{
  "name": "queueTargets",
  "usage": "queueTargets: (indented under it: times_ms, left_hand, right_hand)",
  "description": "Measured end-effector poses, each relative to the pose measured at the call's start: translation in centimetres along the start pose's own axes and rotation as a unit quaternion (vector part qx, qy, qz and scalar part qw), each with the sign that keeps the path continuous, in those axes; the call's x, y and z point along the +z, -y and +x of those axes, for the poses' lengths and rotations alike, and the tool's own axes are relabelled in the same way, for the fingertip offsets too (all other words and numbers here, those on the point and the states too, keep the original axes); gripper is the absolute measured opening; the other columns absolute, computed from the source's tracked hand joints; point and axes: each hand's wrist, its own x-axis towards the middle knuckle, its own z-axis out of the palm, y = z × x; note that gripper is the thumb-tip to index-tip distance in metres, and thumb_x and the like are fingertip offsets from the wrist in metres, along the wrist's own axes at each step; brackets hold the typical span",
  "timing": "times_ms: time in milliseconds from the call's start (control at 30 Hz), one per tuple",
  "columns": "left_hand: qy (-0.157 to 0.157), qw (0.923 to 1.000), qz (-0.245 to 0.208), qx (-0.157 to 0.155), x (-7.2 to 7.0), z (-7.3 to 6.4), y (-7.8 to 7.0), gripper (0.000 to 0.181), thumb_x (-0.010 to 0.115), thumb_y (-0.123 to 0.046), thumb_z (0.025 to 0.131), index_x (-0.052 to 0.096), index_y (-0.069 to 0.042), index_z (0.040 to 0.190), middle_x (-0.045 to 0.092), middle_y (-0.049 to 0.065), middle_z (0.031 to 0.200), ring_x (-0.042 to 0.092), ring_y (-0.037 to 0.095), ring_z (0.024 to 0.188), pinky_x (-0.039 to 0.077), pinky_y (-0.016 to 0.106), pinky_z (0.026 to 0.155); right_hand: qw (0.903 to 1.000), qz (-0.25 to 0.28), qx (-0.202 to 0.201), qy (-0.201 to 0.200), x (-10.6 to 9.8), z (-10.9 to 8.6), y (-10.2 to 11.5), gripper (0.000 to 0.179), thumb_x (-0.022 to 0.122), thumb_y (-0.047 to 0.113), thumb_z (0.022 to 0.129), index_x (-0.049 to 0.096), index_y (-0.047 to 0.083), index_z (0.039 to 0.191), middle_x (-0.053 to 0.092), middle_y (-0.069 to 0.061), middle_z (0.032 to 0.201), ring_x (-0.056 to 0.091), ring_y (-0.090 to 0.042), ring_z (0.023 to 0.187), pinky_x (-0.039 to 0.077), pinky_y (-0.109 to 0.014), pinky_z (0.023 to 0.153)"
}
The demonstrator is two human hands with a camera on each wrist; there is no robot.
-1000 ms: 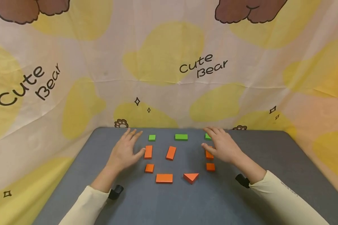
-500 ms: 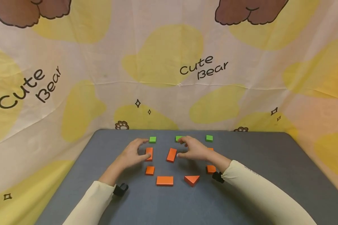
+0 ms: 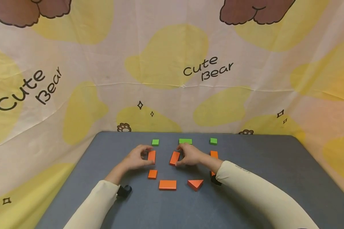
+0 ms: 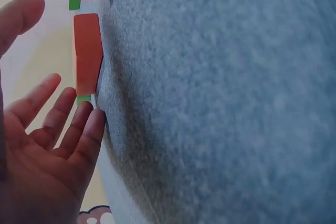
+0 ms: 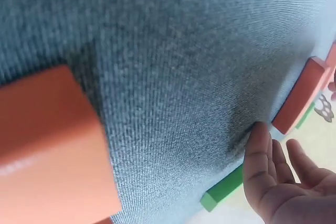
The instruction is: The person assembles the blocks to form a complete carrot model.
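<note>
Patterned cloth (image 3: pixel 166 57) at back, gray table (image 3: pixel 172 210) in front. Left hand (image 3: pixel 134 158) loosely spread, thumb and fingers around the left orange block (image 3: pixel 152 156); wrist view shows a gap at the thumb, fingertip contact can't tell. Right hand (image 3: pixel 192 155) curved but not pinching, thumb and fingers around the slanted middle orange block (image 3: pixel 174 158); contact can't tell. Both blocks lie flat on the table.

Counts: four long orange blocks (those two, plus front block (image 3: pixel 167 185) and right block (image 3: pixel 214 154)), one long green block (image 3: pixel 185 141), one orange triangle (image 3: pixel 195 184), two small orange blocks (image 3: pixel 153 174), two small green blocks (image 3: pixel 155 142).

Vs. half a second ago: left fingers lower, off the left small green; right hand closer round the middle block, more of the long green uncovered, right small orange now mostly hidden at the wrist.
</note>
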Motion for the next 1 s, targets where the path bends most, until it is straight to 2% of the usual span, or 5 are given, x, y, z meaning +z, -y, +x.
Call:
queueTargets:
  times_ms: [167, 467, 733, 867, 1000]
  left_hand:
    - [0.008, 1.0000, 0.000, 0.001, 0.2, 0.1, -0.1, 0.064, 0.081, -0.026, 0.074, 0.057, -0.008, 0.131, 0.055, 0.011, 0.122, 0.054, 0.026, 0.108, 0.051, 0.041, 0.090]
    - [0.031, 0.9992, 0.021, -0.015, 0.4, 0.2, -0.1, 0.070, 0.083, -0.024, 0.071, 0.056, -0.012, 0.134, 0.054, 0.010, 0.124, 0.053, 0.024, 0.110, 0.049, 0.043, 0.093]
    - [0.037, 0.9980, 0.044, -0.025, 0.3, 0.9, -0.1, 0.063, 0.083, -0.021, 0.072, 0.059, -0.011, 0.130, 0.055, 0.011, 0.121, 0.054, 0.026, 0.108, 0.048, 0.046, 0.092]
    - [0.041, 0.9975, 0.053, -0.024, 0.2, 1.3, -0.7, 0.061, 0.084, -0.022, 0.071, 0.061, -0.012, 0.126, 0.057, 0.010, 0.121, 0.054, 0.026, 0.109, 0.047, 0.047, 0.094]
    - [0.051, 0.9967, 0.058, -0.025, 0.6, 1.9, -2.2, 0.060, 0.084, -0.025, 0.070, 0.062, -0.015, 0.125, 0.058, 0.007, 0.121, 0.055, 0.025, 0.110, 0.047, 0.046, 0.095]
  right_hand:
    - [0.9997, -0.021, 0.009, -0.002, 0.3, 0.3, 0.1, 0.064, 0.084, 0.030, 0.073, 0.058, 0.000, 0.123, 0.061, -0.013, 0.116, 0.058, -0.025, 0.106, 0.049, -0.041, 0.094]
    - [0.9987, -0.050, 0.013, 0.003, 0.9, 0.2, 0.3, 0.058, 0.084, 0.032, 0.072, 0.062, 0.002, 0.117, 0.061, -0.008, 0.105, 0.054, -0.018, 0.090, 0.049, -0.035, 0.086]
    - [0.9988, -0.045, -0.009, 0.017, -0.5, -0.4, -0.3, 0.053, 0.082, 0.025, 0.074, 0.062, 0.002, 0.118, 0.061, -0.008, 0.110, 0.054, -0.018, 0.095, 0.048, -0.036, 0.086]
    - [0.9987, -0.045, -0.012, 0.022, -1.0, -0.6, -1.0, 0.053, 0.082, 0.021, 0.074, 0.062, 0.002, 0.119, 0.061, -0.010, 0.113, 0.056, -0.021, 0.099, 0.049, -0.038, 0.089]
    - [0.9988, -0.042, -0.001, 0.027, -0.9, -0.6, -1.4, 0.053, 0.082, 0.021, 0.074, 0.062, 0.002, 0.120, 0.061, -0.010, 0.114, 0.055, -0.020, 0.097, 0.049, -0.037, 0.088]
